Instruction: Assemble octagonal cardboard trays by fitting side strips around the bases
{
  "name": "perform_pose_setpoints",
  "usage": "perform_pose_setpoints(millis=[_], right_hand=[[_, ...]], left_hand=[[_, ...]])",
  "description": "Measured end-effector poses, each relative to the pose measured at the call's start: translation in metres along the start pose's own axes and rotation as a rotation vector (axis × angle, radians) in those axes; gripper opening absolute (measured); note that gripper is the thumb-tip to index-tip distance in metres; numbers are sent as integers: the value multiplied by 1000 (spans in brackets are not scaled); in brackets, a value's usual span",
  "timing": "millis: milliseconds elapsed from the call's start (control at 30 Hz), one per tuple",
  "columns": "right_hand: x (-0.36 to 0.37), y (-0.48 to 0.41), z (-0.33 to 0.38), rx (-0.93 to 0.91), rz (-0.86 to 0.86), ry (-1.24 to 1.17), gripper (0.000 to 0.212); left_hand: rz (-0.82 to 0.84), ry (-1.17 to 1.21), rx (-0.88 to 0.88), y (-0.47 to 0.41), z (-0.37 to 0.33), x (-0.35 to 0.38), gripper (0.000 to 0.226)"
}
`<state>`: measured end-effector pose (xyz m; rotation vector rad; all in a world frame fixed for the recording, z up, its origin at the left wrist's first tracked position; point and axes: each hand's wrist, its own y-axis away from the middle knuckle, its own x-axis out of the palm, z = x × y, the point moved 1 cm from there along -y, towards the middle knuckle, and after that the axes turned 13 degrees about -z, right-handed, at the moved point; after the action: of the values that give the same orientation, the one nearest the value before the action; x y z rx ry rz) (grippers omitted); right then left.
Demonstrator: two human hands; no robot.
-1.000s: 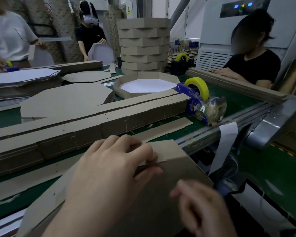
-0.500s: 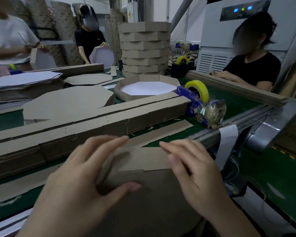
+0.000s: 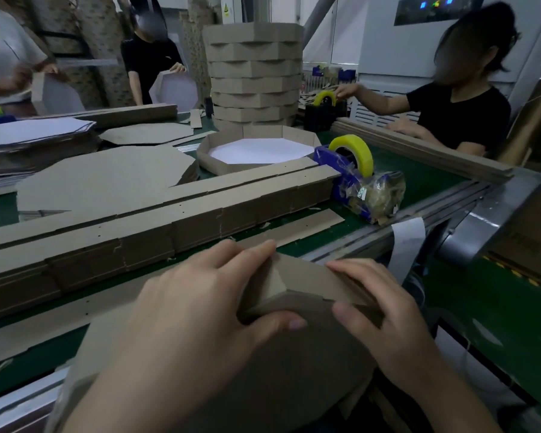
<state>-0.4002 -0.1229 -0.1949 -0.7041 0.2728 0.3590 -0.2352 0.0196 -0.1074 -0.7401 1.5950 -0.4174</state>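
Observation:
An octagonal cardboard base (image 3: 281,370) lies tilted against me at the table's near edge. A brown side strip (image 3: 306,285) is folded over its far edge at a corner. My left hand (image 3: 200,310) grips the strip and base left of the corner, fingers on top, thumb underneath on the base. My right hand (image 3: 384,310) pinches the strip's right stretch between fingers and thumb. A long pile of flat side strips (image 3: 156,226) lies across the table just beyond. One assembled tray (image 3: 260,151) with a white bottom sits farther back.
A blue tape dispenser with a yellow roll (image 3: 353,170) stands right of the strip pile. Flat octagonal bases (image 3: 100,179) are stacked at left, a tall stack of trays (image 3: 253,73) at the back. Three other people work around the green table (image 3: 419,179). The metal table rail (image 3: 450,207) runs along the right.
The strip has been bent round a corner of the base. My left hand slid right onto that corner; my right hand came up from below and now pinches the strip.

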Motion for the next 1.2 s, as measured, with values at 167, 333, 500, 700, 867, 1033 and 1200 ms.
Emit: perform_pose_setpoints(millis=[167, 333, 500, 700, 867, 1033, 1200], right_hand=[[-11, -38, -2, 88, -163, -88, 27], [-44, -128, -50, 213, -423, 170, 10], [-62, -202, -99, 503, -274, 404, 31], [-67, -223, -108, 711, -150, 355, 29], [-70, -232, -115, 921, -172, 2, 13], [-69, -232, -109, 880, -293, -202, 21], [-70, -216, -122, 776, -427, -399, 17]], left_hand=[[84, -30, -45, -6, 1, 5, 80], [109, 10, -73, -11, 2, 1, 88], [121, 52, -45, -11, 4, -6, 92], [76, -38, -35, -13, 12, -14, 89], [156, -67, -72, -16, 6, -3, 96], [168, -78, -87, -20, 7, 6, 101], [162, -86, -79, -21, 14, 10, 99]])
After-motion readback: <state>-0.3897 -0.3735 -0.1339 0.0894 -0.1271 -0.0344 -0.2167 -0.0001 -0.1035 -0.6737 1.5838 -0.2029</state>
